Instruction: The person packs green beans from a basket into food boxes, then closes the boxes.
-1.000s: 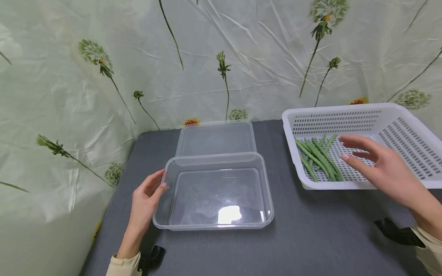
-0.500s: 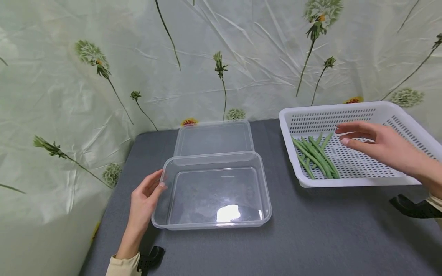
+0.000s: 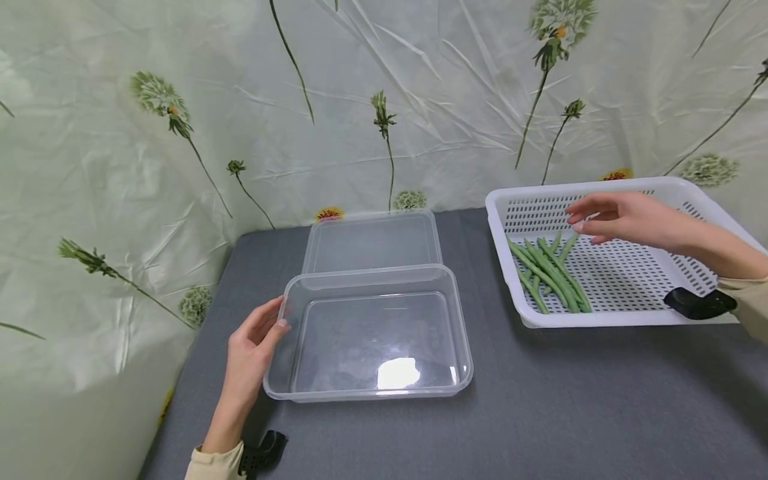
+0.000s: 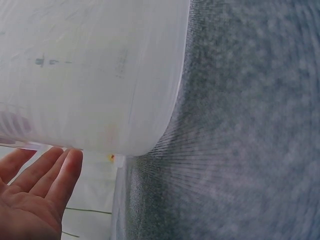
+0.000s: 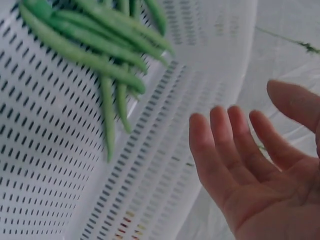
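Observation:
In the head view, a clear plastic food container (image 3: pixel 369 343) stands on the grey cloth. My left hand (image 3: pixel 252 360) is at its left side, the thumb tip at the rim; in the left wrist view, straight fingers (image 4: pixel 65 175) touch its side. My right hand (image 3: pixel 630 217) hovers above the white plastic basket (image 3: pixel 630 320), holding nothing. Its fingers (image 5: pixel 202 142) are loosely bent in the right wrist view, the thumb apart. A small heap of green beans (image 3: pixel 549 273) lies in the left part of the basket, below and left of that hand.
A flat clear lid (image 3: pixel 375 243) lies just behind the container. A pale sheet (image 3: pixel 336 153) printed with flowers hangs behind the grey cloth (image 3: pixel 510 413) and along its left side. The basket stands at the right, near the sheet.
My right hand has moved farther back and slightly left over the basket. The left hand, the container and the beans have stayed in place.

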A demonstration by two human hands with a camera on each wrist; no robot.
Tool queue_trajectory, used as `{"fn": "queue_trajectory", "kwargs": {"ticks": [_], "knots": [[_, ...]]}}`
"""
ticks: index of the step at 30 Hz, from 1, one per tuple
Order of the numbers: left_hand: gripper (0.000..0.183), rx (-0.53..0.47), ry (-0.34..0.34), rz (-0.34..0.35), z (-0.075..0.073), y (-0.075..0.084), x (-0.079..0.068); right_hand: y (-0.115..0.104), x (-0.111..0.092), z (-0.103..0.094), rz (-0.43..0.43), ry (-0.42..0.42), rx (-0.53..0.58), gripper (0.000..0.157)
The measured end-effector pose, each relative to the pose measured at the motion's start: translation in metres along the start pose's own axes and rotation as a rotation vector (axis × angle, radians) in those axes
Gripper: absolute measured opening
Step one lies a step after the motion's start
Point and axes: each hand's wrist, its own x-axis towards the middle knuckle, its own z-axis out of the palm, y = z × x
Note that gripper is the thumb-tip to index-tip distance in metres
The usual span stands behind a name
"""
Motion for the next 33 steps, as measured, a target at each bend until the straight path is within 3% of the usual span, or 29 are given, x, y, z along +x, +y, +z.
{"fn": "queue_trajectory", "kwargs": {"ticks": [5,13,20,33], "knots": [[0.04,-0.012,-0.004,-0.011,0.001,0.001,-0.001,0.011,0.017,-0.002,0.019,-0.12,0.057,0.045],[0.039,-0.007,-0.002,-0.004,0.0,0.001,-0.001,0.037,0.034,0.005,0.127,-0.302,0.157,0.053],[0.039,-0.005,0.0,0.0,0.0,0.001,-0.002,0.055,0.038,0.012,0.185,-0.389,0.219,0.051],[0.039,0.018,-0.01,-0.001,0.0,0.0,0.0,0.065,0.04,0.025,0.231,-0.466,0.361,0.062]]}}
